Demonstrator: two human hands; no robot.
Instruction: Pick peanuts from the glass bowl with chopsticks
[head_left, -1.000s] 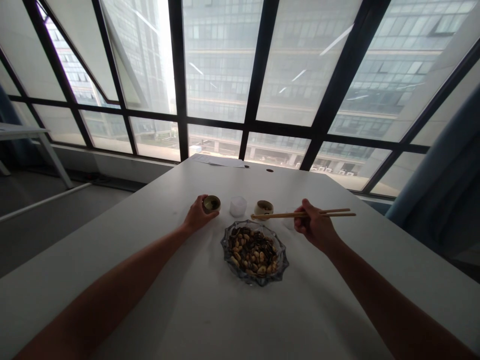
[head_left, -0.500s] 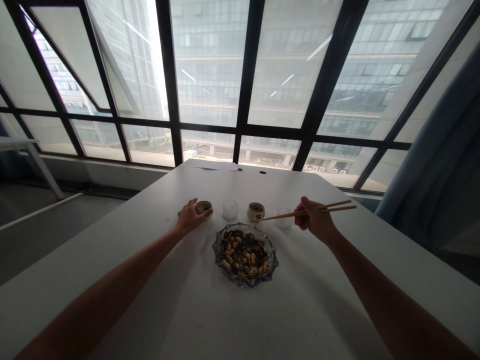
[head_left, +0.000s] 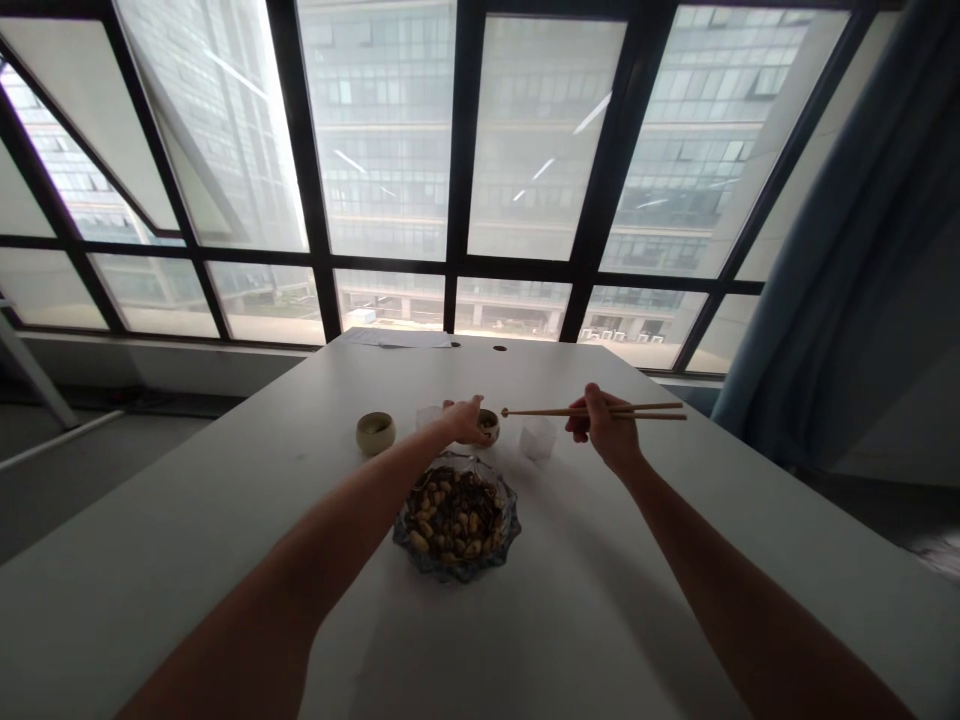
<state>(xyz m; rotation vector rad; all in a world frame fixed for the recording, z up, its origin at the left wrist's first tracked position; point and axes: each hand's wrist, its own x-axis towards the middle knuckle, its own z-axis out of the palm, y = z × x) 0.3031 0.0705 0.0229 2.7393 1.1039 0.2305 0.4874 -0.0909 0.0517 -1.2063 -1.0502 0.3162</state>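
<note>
My left hand (head_left: pixel 466 420) is at the small ceramic cup (head_left: pixel 489 424) on the right, thumb and fingers around its left side. My right hand (head_left: pixel 609 428) holds a pair of wooden chopsticks (head_left: pixel 551 412) nearly level. At their tips, just right of that cup's rim, is a small brown piece (head_left: pixel 505 412), too small to name. Left of my left hand stands another ceramic cup (head_left: pixel 375 434) with something dark inside. A scalloped glass bowl (head_left: pixel 512 525) of peanuts and dark seeds lies below, partly covered by my left forearm.
One clear cup (head_left: pixel 537 438) stands below the chopsticks. A second clear cup (head_left: pixel 427 416) is partly hidden behind my left arm. Papers (head_left: pixel 395 338) lie at the far end of the white table (head_left: pixel 600 560), before the windows. A blue curtain (head_left: pixel 810 240) hangs at right.
My left hand has gone from the left ceramic cup to the right one. The chopstick tips have risen from the right cup's front to beside its rim. The view has shifted right.
</note>
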